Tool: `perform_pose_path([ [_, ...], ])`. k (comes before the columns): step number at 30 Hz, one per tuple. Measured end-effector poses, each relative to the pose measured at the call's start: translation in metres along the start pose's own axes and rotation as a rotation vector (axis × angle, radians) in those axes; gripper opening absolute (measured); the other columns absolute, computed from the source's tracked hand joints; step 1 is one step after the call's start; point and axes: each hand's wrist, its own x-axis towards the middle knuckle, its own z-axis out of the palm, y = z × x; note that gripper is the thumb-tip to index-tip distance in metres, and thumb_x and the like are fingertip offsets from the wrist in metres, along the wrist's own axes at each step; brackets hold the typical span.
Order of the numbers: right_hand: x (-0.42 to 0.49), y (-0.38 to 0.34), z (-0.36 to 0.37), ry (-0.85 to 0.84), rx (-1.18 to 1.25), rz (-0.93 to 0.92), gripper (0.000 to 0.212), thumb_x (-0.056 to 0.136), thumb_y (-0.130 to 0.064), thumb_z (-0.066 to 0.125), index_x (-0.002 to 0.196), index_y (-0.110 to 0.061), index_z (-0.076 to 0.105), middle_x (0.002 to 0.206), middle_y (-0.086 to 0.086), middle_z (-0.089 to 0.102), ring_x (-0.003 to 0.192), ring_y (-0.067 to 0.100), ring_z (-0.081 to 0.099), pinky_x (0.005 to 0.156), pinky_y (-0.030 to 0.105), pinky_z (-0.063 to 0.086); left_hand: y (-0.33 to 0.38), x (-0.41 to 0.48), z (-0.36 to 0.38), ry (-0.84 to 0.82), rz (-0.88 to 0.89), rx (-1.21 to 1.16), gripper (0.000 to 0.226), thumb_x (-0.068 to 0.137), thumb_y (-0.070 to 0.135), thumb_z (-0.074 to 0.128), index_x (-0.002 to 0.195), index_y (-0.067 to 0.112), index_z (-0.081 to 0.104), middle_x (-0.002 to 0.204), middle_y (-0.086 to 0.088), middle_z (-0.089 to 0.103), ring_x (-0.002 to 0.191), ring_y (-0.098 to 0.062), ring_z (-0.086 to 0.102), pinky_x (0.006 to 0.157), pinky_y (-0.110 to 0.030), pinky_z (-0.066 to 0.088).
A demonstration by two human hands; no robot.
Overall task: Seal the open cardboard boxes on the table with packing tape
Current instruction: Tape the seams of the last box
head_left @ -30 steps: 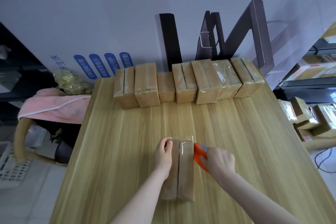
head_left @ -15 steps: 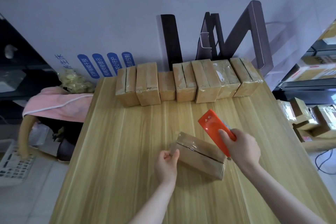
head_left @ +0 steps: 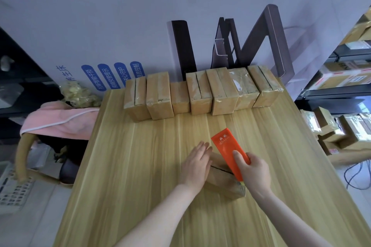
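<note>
White panel (head_left: 120, 26) is showing blue Chinese labels (head_left: 113, 76). Print on the orange tape cutter (head_left: 228, 150) is unreadable. My left hand (head_left: 197, 163) is pressing flat, fingers straight, on the box (head_left: 222, 182), mid-table (head_left: 140, 166). My right hand (head_left: 255, 174) is gripping the cutter over it.

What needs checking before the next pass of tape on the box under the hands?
1. Box pinned: the left hand lies flat on the cardboard box: ok.
2. Tool held: the right hand grips the orange tape dispenser: ok.
3. Dispenser's toothed end sits at the box's near right corner: ok.
4. Box lies fully on the wooden table: ok.
5. Flap seam fully taped: cannot tell; hands and dispenser cover much of it.
6. Row of boxes at the far edge stands apart from the work: ok.
</note>
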Motion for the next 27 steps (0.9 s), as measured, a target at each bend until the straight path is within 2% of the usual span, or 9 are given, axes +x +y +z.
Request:
perform_pose_path([
  [2,0.003,0.005,-0.001,0.012,0.059,0.007,0.045,0.091,-0.044,0.060,0.068,-0.005,0.062,0.062,0.013,0.064,0.061,0.032,0.062,0.052,0.034,0.043,0.000,0.007,0.000,-0.109,-0.062,0.027,0.053,0.100,0.032,0.035,0.145,0.005,0.037,0.155,-0.006,0.032,0.146,-0.020,0.023,0.119,-0.034,0.013],
  [4,0.005,0.009,-0.002,0.022,0.082,0.012,0.046,0.091,-0.044,0.060,0.068,-0.004,0.062,0.063,0.015,0.064,0.062,0.034,0.061,0.055,0.037,0.045,-0.005,0.010,0.004,-0.200,-0.126,-0.014,0.057,0.103,0.035,0.033,0.150,0.005,0.024,0.159,-0.004,0.019,0.148,-0.016,0.010,0.116,-0.023,0.000],
  [8,0.009,0.009,-0.002,0.030,0.122,0.035,0.046,0.091,-0.041,0.060,0.066,-0.003,0.060,0.056,0.011,0.059,0.054,0.026,0.053,0.054,0.035,0.042,-0.013,0.012,0.006,-0.186,-0.165,-0.110,0.050,0.101,0.037,0.039,0.144,0.011,0.037,0.150,0.001,0.034,0.143,-0.012,0.022,0.112,-0.018,0.019],
  [11,0.010,0.010,-0.002,0.031,0.148,0.044,0.045,0.092,-0.039,0.060,0.063,-0.004,0.058,0.053,0.006,0.054,0.052,0.021,0.048,0.053,0.033,0.037,-0.017,0.015,0.006,-0.210,-0.254,-0.208,0.053,0.098,0.039,0.046,0.144,0.014,0.037,0.150,0.006,0.032,0.139,-0.009,0.028,0.107,-0.017,0.024],
  [16,0.006,0.008,-0.003,0.034,0.166,0.039,0.044,0.092,-0.038,0.061,0.063,-0.005,0.058,0.052,0.004,0.053,0.050,0.019,0.046,0.052,0.032,0.036,-0.023,0.022,-0.001,-0.346,-0.520,-0.571,0.065,0.089,0.043,0.062,0.145,0.028,0.031,0.146,0.008,0.038,0.126,-0.012,0.043,0.106,-0.031,0.039],
  [19,0.003,0.007,-0.002,0.042,0.158,0.045,0.046,0.091,-0.039,0.061,0.063,-0.003,0.056,0.051,0.002,0.050,0.049,0.018,0.045,0.052,0.032,0.035,-0.022,0.026,-0.004,-0.356,-0.676,-0.759,0.072,0.085,0.037,0.070,0.143,0.026,0.031,0.132,0.010,0.041,0.110,-0.007,0.047,0.092,-0.022,0.042],
  [21,0.001,0.003,-0.003,0.037,0.155,0.034,0.046,0.091,-0.039,0.061,0.062,-0.004,0.055,0.051,0.001,0.050,0.049,0.018,0.045,0.051,0.032,0.035,-0.019,0.026,-0.007,-0.366,-0.736,-0.801,0.062,0.084,0.032,0.072,0.136,0.023,0.039,0.116,0.008,0.049,0.091,-0.002,0.053,0.071,-0.010,0.043],
  [23,-0.001,0.001,-0.004,0.023,0.146,0.030,0.045,0.091,-0.039,0.061,0.061,-0.007,0.055,0.052,0.001,0.052,0.049,0.018,0.047,0.051,0.032,0.037,-0.016,0.021,-0.008,-0.341,-0.758,-0.809,0.053,0.084,0.032,0.072,0.128,0.021,0.044,0.106,0.006,0.054,0.082,0.001,0.054,0.058,-0.008,0.044],
  [27,-0.004,-0.008,-0.005,-0.014,0.216,0.011,0.046,0.091,-0.044,0.061,0.063,-0.007,0.062,0.055,0.014,0.063,0.049,0.035,0.062,0.048,0.043,0.052,-0.013,-0.009,-0.010,-0.162,-0.863,-0.832,0.049,0.084,0.033,0.072,0.123,0.021,0.044,0.104,0.010,0.052,0.093,-0.001,0.053,0.078,-0.021,0.042],
])
